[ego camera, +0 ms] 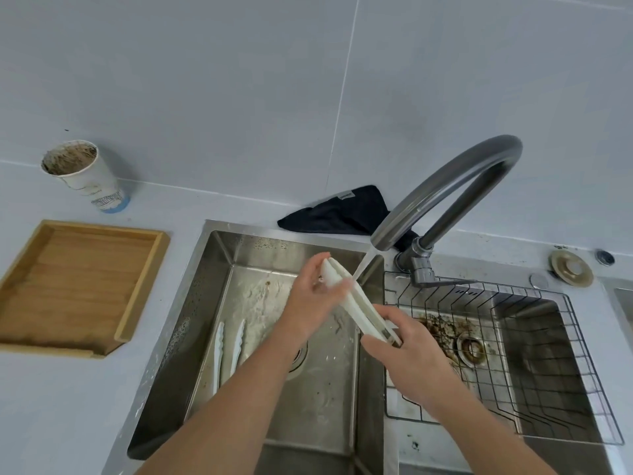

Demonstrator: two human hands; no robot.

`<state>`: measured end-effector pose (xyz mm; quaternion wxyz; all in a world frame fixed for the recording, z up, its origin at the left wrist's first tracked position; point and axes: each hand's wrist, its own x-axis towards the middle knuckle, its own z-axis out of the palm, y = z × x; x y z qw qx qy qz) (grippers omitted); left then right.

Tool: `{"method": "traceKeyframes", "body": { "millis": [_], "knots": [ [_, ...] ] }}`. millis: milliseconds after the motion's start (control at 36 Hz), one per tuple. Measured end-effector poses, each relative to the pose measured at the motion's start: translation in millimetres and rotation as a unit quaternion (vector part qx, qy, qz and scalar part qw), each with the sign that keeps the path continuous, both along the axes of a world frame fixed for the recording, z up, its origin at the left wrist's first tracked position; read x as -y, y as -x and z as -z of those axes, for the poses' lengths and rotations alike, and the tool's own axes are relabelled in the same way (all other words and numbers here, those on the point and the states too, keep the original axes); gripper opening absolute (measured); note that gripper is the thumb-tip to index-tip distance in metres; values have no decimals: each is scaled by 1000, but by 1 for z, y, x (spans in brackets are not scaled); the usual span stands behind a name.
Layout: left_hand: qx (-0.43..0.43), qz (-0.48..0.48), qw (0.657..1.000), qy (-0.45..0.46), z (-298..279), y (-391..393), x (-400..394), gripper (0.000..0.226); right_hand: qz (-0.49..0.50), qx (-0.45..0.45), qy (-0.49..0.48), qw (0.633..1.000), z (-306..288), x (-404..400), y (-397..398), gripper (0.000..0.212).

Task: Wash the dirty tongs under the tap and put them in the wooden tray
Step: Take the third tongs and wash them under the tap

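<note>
Under the running tap point(445, 186), white tongs point(356, 301) are gripped by left hand point(315, 293) and right hand point(407, 347); washing underway. Another pair point(228, 351) waits in the left basin (unwashed, seemingly); the wooden tray point(137, 289), far left, holds none.

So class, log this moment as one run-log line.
step: rinsing | left hand + right hand: hold white tongs under tap | second tongs: in sink | wooden tray: empty

A wooden tray point(78, 286) lies left of the sink point(274, 337), cup point(85, 176) behind it, tap point(445, 200) right
</note>
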<state>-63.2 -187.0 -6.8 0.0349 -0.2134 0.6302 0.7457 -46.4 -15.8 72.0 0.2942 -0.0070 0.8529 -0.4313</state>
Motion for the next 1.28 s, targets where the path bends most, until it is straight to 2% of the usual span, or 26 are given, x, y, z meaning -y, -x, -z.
{"method": "traceKeyframes", "body": {
  "millis": [56, 83, 139, 194, 278, 417, 500, 528, 583, 639, 694, 833, 944, 1083, 1167, 1250, 1278],
  "knots": [
    [-2, 27, 999, -29, -2, -2, -5, 76, -7, -11, -6, 1000, 1, 3, 1, 33],
    [0, 23, 999, -29, -1, -1, -6, 78, -10, -15, -9, 1000, 1, 3, 1, 34],
    [9, -13, 1000, -9, -1, 2, -5, 62, -16, -17, -11, 1000, 1, 3, -1, 37],
    [22, -64, 998, 7, 1, 8, -2, 35, -27, -20, -15, 999, 1, 2, -3, 42],
    [35, -100, 994, -7, 2, 14, 2, 7, -35, -15, -26, 999, 1, 2, -8, 48],
    [60, -117, 991, 5, 2, 18, 0, 16, -37, -20, -44, 998, 2, 0, -12, 50],
    [63, -97, 993, -26, -2, 16, -4, 9, -21, -25, -46, 998, 3, 0, -10, 47],
    [63, -70, 995, -24, -5, 15, -6, 19, -12, -26, -44, 999, 4, -1, -8, 45],
    [61, -3, 998, -6, -6, 11, -10, 53, -3, -27, -43, 999, 4, -4, -5, 40],
    [58, 17, 998, 13, -10, 8, -15, 68, -5, -29, -47, 998, 4, -7, -3, 36],
    [60, -9, 998, 32, -10, 9, -16, 57, -13, -28, -48, 998, 4, -8, -4, 35],
    [94, -85, 991, 43, -1, 21, -11, 14, -29, -17, -66, 997, 8, -9, -11, 50],
    [112, -103, 987, 51, 3, 23, -8, 22, -35, -21, -61, 997, 10, -11, -12, 49],
    [110, -119, 987, -20, -5, 22, -8, 20, -30, -20, -54, 998, 8, -12, -8, 42],
    [107, -115, 984, -80, -8, 20, -9, 17, -11, -11, -19, 1000, 7, -10, -4, 32],
    [98, -115, 976, -156, -10, 17, -11, 26, 12, 1, 0, 1000, 9, -4, 0, 14],
    [91, -113, 973, -178, -11, 17, -12, 29, 27, 13, 5, 1000, 11, -2, 1, 14]
  ]
}}
